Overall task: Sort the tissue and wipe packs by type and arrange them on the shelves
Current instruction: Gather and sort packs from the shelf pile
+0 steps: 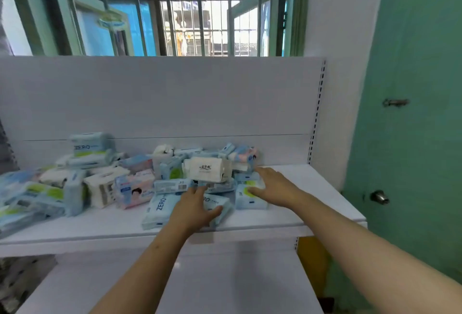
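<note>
A: What's at 9 o'clock on the upper shelf [287, 216]?

B: I see a heap of blue-and-green wipe packs [30, 198] lying every which way, w/ one standing on edge at its right. Behind, approx 10 o'clock, two ZERO packs [88, 150] stacked flat, near the back panel [160, 98].

A: And toward the middle?

B: A white tissue pack [101, 188], then a pink pack w/ a face on it [135, 190] leaning beside it. At 12 o'clock there's a jumble: another white tissue pack w/ black script [205, 170] on top, small blue packs around it, a pink-blue pack [243, 155] at the back. Too blurred to read most labels.

A: Left grip?

B: My left hand [193, 210] lies on a flat blue ZERO pack [162, 207] at the shelf's front edge, approx 6 o'clock of the jumble. Fingers spread fwd over it, thumb curled round its right side, so it has hold of the pack.

A: Right grip?

B: My right hand [271, 185] is at 3 o'clock of the pile, palm down, fingers fairly straight, pressing the top of a small blue pack w/ a green patch [250, 200]. Not wrapped round it. Thumb points up toward the pile.

A: Further right?

B: Shelf is bare white to its end, then the slotted upright [316, 113], white wall, and a green door [412, 88] w/ a round knob [379, 196]. Lower shelf [225, 276] sits under my forearms. Barred window [160, 11] above the back panel.
</note>
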A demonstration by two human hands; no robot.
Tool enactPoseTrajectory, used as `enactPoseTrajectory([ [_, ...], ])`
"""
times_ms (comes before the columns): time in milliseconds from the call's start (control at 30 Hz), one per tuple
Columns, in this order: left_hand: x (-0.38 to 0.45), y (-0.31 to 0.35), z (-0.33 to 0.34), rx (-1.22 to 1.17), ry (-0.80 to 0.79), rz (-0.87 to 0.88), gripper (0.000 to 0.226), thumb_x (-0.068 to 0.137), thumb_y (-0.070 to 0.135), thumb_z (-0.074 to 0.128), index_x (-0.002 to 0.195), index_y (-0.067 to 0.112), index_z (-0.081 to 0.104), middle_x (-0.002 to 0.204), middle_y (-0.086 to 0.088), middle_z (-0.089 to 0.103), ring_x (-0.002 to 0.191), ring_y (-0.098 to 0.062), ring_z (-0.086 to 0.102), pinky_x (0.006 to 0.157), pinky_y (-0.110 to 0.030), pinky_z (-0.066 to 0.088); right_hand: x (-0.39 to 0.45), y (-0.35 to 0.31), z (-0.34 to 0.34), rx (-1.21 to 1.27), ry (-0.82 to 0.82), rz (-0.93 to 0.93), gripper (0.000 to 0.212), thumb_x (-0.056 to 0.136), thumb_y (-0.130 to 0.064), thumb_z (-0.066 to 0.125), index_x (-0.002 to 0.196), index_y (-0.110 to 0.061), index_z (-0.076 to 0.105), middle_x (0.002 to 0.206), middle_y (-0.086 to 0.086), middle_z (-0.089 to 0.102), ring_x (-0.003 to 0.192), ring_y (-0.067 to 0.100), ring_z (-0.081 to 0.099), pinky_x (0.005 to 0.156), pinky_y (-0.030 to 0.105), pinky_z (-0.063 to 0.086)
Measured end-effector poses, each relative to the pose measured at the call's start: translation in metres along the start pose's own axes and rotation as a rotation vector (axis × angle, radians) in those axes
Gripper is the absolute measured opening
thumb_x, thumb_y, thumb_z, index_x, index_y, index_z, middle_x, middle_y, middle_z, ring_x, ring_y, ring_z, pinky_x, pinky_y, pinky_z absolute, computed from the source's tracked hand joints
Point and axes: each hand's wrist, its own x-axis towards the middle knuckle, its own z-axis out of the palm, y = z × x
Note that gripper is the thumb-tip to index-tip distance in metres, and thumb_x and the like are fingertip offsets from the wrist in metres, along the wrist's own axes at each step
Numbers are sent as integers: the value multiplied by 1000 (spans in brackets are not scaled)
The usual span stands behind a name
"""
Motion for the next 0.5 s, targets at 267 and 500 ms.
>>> enactPoseTrajectory([
  [267, 43, 0, 28, 206, -131, -75, 95, 72, 79, 59, 146, 26, 33, 147, -12, 33, 133, -38, 39, 113, -49, 33, 70, 38, 41, -227, -301, -110, 102, 79, -68, 67, 159, -29, 18, 166, 2, 14, 149, 29, 17, 120, 47, 24],
  [500, 33, 35, -11, -313, -276, -212, 47, 86, 48, 69, 127, 30, 57, 128, -1, 56, 105, -14, 61, 88, -27, 52, 94, 76, 39, -160, -261, -278, 103, 70, -71, 69, 155, -33, 26, 153, 0, 34, 133, 27, 37, 111, 39, 36],
])
